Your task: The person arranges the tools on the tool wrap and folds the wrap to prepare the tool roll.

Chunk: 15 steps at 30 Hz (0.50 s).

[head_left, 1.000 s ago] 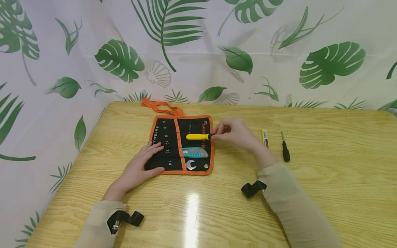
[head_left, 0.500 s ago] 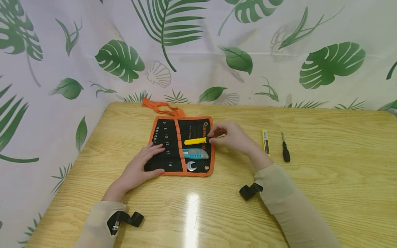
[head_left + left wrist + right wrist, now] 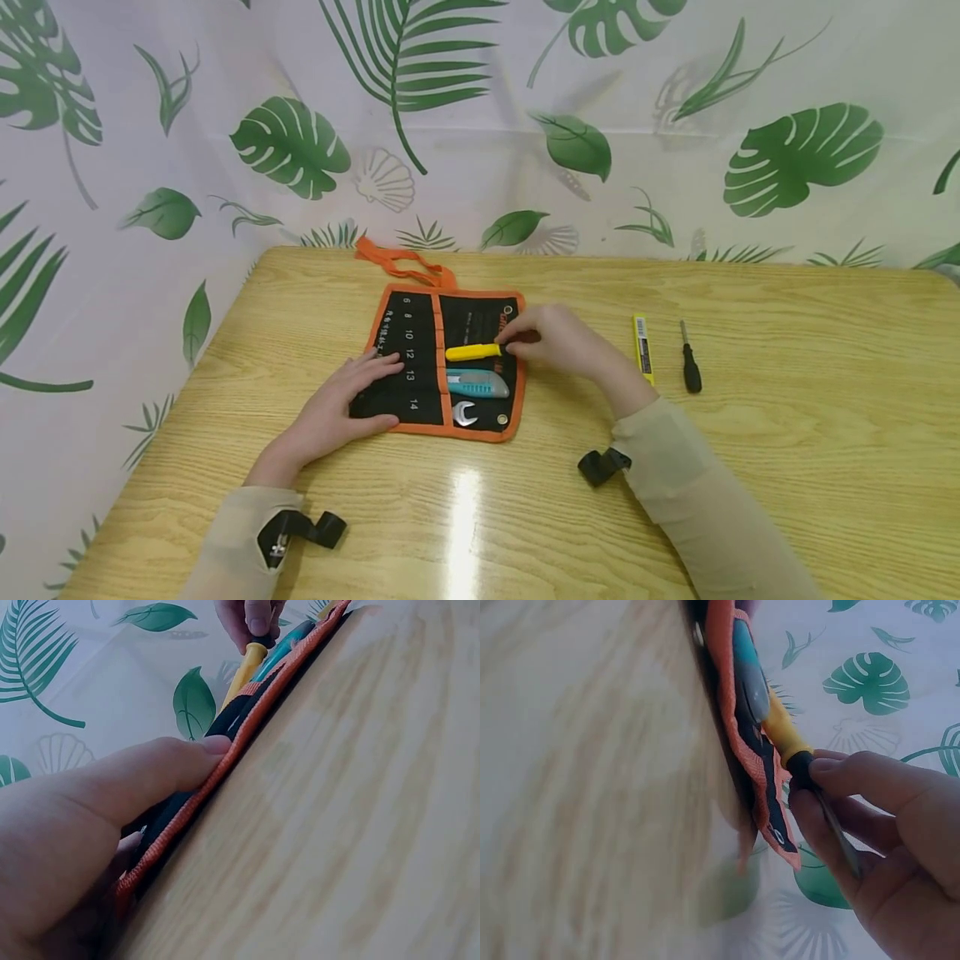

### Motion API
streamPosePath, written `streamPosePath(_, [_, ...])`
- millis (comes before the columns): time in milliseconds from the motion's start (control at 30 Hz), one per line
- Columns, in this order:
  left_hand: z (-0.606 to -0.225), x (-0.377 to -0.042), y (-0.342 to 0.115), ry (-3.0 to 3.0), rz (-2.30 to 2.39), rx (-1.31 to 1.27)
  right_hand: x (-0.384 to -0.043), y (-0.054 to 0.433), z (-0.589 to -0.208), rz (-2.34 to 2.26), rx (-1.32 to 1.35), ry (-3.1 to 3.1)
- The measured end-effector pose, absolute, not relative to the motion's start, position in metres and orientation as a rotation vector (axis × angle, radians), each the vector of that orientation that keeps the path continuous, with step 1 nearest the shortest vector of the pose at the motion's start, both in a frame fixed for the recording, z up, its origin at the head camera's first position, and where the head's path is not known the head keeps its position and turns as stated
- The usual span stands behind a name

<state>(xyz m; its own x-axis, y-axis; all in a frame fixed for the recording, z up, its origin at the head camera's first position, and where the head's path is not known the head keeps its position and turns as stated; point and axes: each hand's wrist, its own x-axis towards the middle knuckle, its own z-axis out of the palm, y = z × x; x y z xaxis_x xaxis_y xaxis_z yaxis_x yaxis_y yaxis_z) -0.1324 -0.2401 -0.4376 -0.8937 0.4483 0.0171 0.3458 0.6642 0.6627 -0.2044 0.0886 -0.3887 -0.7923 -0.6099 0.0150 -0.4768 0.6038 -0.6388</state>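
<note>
The left hand [image 3: 341, 408], thumb and fingers apart, rests on a black pouch [image 3: 426, 367]. Between the hands, its pockets hold a wrench [image 3: 460, 413] and teal knife [image 3: 478, 384]. Above it, the right hand [image 3: 558, 337] pinches a yellow-handled tool [image 3: 472, 352]. Right of that hand lie a yellow packet [image 3: 642, 346] and black-handled screwdriver [image 3: 692, 371]; beyond the left, an orange strap [image 3: 447, 277].

Leaf-print backdrop [image 3: 480, 142] behind wooden table [image 3: 810, 400]

On the counter [image 3: 540, 525] lies the tool pouch [image 3: 423, 358]. The wrench [image 3: 466, 414] and, behind it, the utility knife [image 3: 477, 383] sit in its pockets; the held screwdriver [image 3: 472, 352] is behind the knife. Right of the pouch: a narrow packet [image 3: 642, 346], then a loose screwdriver [image 3: 691, 368]. Backdrop [image 3: 465, 187]: behind the counter.
</note>
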Motion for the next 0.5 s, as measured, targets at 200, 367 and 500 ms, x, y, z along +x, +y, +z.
streamPosePath(200, [-0.4393,-0.1324,-0.2405,2.731,1.033,0.654,-0.2014,0.0856,-0.3871,-0.849,-0.948,2.662])
streamPosePath(367, [-0.4394,-0.1322,-0.2402,2.734,1.031,0.637,-0.1999,0.0828,-0.3874,-0.809,-1.011,2.683])
streamPosePath(500, [-0.4389,-0.1322,-0.2399,2.736,1.026,0.633,-0.199,0.0799,-0.3876,-0.791,-1.032,2.7])
